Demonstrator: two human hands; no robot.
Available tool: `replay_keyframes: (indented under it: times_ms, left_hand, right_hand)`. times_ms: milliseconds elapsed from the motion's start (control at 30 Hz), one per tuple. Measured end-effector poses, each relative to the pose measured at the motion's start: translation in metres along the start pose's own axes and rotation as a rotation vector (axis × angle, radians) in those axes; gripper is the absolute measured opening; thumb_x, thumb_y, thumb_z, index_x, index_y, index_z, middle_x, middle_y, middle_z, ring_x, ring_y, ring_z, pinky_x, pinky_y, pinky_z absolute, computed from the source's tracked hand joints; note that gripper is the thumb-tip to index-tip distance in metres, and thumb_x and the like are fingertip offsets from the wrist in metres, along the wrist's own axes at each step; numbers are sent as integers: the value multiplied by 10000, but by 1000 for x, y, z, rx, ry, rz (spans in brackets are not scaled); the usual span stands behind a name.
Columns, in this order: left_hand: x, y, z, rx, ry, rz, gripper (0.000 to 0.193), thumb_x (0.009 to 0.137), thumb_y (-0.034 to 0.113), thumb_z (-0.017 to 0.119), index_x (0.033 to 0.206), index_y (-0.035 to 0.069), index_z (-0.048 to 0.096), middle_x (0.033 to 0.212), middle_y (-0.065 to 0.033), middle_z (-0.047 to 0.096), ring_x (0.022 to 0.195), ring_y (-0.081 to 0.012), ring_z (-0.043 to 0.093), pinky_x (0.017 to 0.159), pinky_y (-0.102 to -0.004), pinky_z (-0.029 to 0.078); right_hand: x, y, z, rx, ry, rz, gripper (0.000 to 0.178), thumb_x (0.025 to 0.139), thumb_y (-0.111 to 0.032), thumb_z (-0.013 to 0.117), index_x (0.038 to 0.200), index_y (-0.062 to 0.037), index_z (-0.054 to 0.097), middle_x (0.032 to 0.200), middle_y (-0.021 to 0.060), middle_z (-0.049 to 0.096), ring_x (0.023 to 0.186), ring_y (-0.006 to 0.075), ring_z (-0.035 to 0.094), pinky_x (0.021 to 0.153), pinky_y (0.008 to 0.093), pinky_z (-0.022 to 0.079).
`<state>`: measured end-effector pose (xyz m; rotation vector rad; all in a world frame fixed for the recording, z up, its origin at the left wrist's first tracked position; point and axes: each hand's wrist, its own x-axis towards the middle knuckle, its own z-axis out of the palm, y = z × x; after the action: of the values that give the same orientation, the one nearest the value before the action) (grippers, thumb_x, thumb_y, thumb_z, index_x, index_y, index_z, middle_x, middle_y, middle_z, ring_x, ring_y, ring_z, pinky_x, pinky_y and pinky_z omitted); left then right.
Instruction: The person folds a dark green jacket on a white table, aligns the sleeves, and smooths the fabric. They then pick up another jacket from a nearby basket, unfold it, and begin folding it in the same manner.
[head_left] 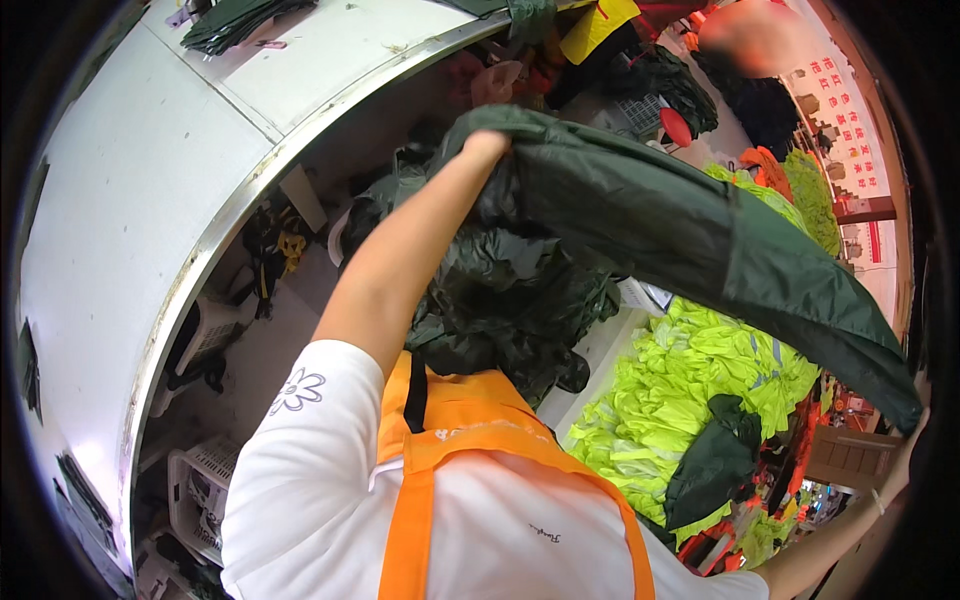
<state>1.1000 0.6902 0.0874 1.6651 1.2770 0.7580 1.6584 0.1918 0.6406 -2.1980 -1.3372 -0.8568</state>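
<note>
Over the heaps, head view: I look down through the head camera past a white shirt and an orange apron [490, 395], with both arms spread wide.
Dark green garment [640, 200]: one long length of smooth cloth hangs in the air, sloping from upper centre down to the far right, above the heaps.
Left hand [486, 147]: closed on the upper end; cloth hides most of the fingers.
Right hand [904, 462]: at the lower end, seemingly gripping it, since the cloth is borne up there; the dark rim hides the exact finger hold.
Why so wide: I judge that hands set at opposite ends keep the length drawn out rather than bunched, and lifted away from the loose pieces beneath.
Dark pile [500, 290]: crumpled dark green cloth sits just in front of the apron, probably for easy reach.
Yellow-green pile [650, 370]: bright garments lie to its right, likely kept apart by colour, though a loose dark piece [715, 460] rests on them.
White bench [130, 150]: curves along the left, with folded dark cloth [235, 22] at its far side, perhaps laid there to stay flat.
</note>
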Motion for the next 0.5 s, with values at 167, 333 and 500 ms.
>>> replay_keyframes:
  times_ms: [167,333,500]
  left_hand:
    - [12,155,-77,413,794,791,329,643,294,733,909,113,667,864,-116,651,780,-295,622,687,-385,513]
    - [-50,294,-72,370,300,1263,266,726,294,650,908,103,686,887,-128,662,825,-308,634,729,-417,507]
    - [-282,273,57,278,-800,1133,324,776,290,595,1021,92,673,1034,-130,647,953,-266,607,822,-432,484]
  right_hand:
    - [-44,63,52,-271,-654,252,350,961,-249,489,1058,63,616,858,88,621,782,165,556,746,306,454]
    - [-114,-78,139,-91,-861,173,421,957,-262,499,1284,4,505,1109,107,598,929,160,564,811,299,450]
    - [-87,-293,221,907,-626,-140,516,983,-395,387,1417,-116,374,1400,103,424,1239,221,459,1004,378,391]
